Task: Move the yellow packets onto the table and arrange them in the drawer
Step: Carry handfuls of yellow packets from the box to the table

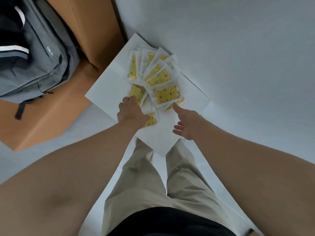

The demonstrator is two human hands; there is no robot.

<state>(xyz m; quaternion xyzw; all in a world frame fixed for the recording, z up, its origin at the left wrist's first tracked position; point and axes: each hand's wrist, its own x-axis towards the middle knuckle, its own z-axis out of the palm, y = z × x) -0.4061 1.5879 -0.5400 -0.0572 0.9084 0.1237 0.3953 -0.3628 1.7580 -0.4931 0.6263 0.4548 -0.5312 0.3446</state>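
The yellow packets (158, 82) lie in a messy fan on a white sheet of paper (105, 86) on the floor, right in front of the person's legs. No table or drawer can be seen. The left hand (129, 111) is already on the pile, at its 7 o'clock edge. Its fingers curl down over one small packet, and another packet peeks out from under the wrist, but I cannot tell if it has really grabbed anything yet. The right hand (185, 123) is wide open and holds nothing. Its thumb just reaches the 5 o'clock corner of the big front packet (167, 95), which lies long-ways from 9 to 3 o'clock. The rest of the pile spreads away from both hands toward 12 o'clock. I think the next move is to scoop the packets together, and the left hand is closer. The slippery wrappers could slide apart.
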